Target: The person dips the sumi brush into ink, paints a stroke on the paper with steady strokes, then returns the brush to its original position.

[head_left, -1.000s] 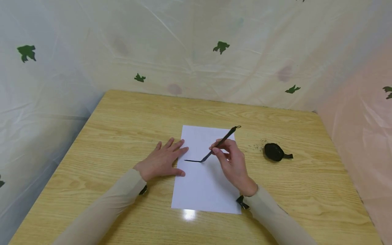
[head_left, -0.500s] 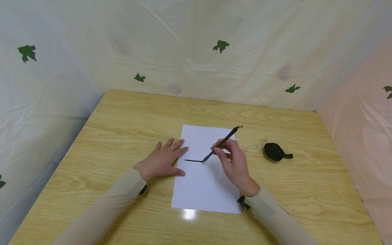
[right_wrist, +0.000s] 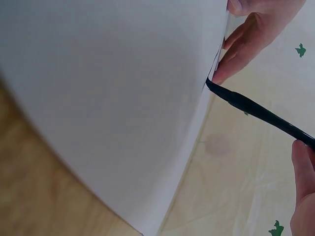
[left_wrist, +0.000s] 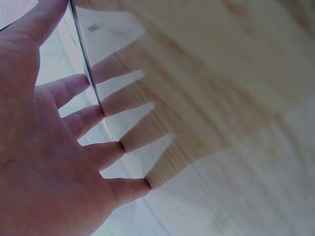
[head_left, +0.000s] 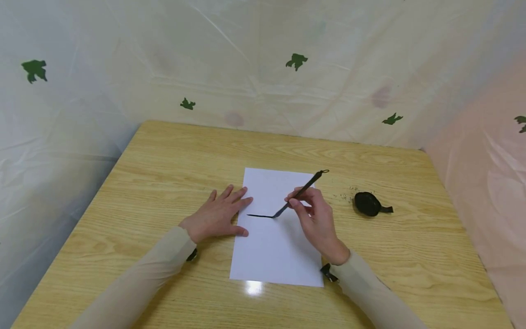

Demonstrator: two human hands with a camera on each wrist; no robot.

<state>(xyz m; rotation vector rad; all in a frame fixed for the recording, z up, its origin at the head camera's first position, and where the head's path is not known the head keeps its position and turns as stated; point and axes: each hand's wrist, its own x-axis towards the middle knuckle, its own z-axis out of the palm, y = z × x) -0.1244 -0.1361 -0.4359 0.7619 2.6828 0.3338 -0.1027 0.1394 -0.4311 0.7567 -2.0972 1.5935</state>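
A sheet of white paper [head_left: 275,256] lies on the wooden table, with a thin black ink line [head_left: 259,215] running across its left half. My right hand [head_left: 316,221] pinches a black writing brush [head_left: 302,190] by its handle. The brush leans up to the right, and its bent tip [right_wrist: 212,85] touches the paper at the line's right end. Spread flat, my left hand [head_left: 218,214] rests on the table, its thumb and some fingertips on the paper's left edge. In the left wrist view the left fingers [left_wrist: 101,155] are straight and apart.
Right of the paper stands a small black dish [head_left: 367,204] with a short handle, dark specks [head_left: 343,197] beside it. The wooden table [head_left: 135,192] reaches back to pale hanging sheets [head_left: 246,68] with green bird-shaped marks, which enclose it on the left, back and right.
My right hand has moved slightly to the right with the brush, and the ink line has grown a little longer that way. My left hand has stayed in place.
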